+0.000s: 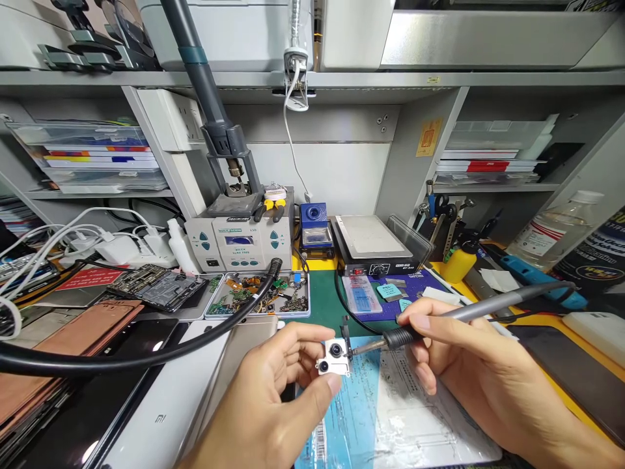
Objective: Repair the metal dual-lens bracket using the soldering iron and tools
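Between the thumb and fingers of my left hand [278, 394] is a small phone camera module [334, 358], a pale plate with two dark round lenses. A dark flex strip [346, 329] rises from its right side. My right hand [459, 358] grips a soldering iron [410, 333] by its ribbed black sleeve. The iron points left, and its metal tip is at the module's right edge; whether it touches cannot be made out. Below both hands lies a blue and white plastic packet [410, 417].
A hot air station [239, 244] stands at the back, its black hose [195, 358] curving across the left. Nearby are a tray of small parts [227, 312], phones [166, 397] at left, a heating plate [374, 244], a yellow bottle [459, 257] and a clear bottle [556, 228].
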The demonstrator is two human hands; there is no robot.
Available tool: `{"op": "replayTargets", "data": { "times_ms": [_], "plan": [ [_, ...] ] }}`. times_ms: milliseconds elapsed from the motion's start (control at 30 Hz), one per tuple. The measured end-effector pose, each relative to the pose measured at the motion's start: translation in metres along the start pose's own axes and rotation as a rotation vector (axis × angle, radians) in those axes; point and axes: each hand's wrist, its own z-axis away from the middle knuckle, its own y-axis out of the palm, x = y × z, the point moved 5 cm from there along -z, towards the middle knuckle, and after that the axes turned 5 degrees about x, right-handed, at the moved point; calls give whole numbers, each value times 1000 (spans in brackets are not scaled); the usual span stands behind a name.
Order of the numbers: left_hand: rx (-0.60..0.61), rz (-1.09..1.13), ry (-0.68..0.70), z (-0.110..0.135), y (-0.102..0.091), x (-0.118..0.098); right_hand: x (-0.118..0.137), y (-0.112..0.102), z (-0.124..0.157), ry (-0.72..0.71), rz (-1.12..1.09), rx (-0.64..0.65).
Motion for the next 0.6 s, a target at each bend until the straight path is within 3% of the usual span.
{"op": "replayTargets", "data": {
  "times_ms": [600],
  "plan": [
    [4, -44, 16, 0, 0, -2, 1, 2, 1, 21, -43, 5]
  ]
}}
